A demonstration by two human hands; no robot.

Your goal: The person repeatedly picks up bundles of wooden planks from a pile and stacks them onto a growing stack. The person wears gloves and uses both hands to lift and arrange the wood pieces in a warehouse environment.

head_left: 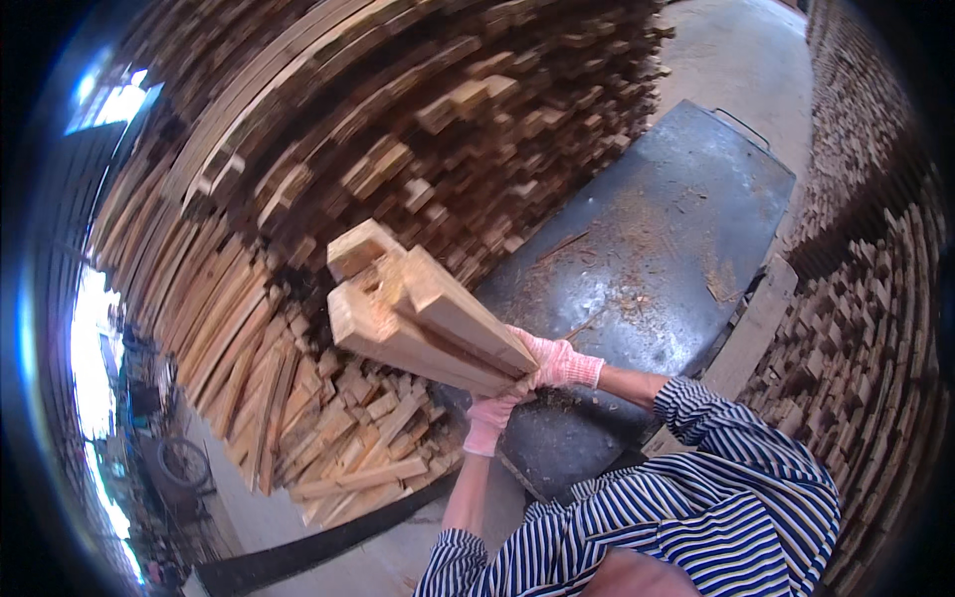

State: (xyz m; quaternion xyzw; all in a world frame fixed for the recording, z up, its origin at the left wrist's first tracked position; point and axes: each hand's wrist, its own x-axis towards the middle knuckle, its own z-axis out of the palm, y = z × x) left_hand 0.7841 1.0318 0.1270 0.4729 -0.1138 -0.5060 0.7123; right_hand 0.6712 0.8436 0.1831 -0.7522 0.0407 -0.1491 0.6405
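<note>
A bundle of several wooden battens [438,343] slants up and to the left from my two hands, its cut ends foremost. My right hand [557,360], in a pink knit glove, is closed round the near end of the bundle from the right. Just below it my left hand [487,418], gloved the same way, grips the bundle's underside; the wood hides part of its fingers. Beyond my right hand lies a dark metal-topped cart or table [637,239], strewn with sawdust and wood splinters.
Tall stacks of timber [477,109] stand ahead and to the left. A loose heap of battens [348,438] lies at the lower left, near a dark strip [328,542]. More stacked wood [846,298] lines the right, beside a plank [751,323]. A bicycle wheel [184,465] shows at far left.
</note>
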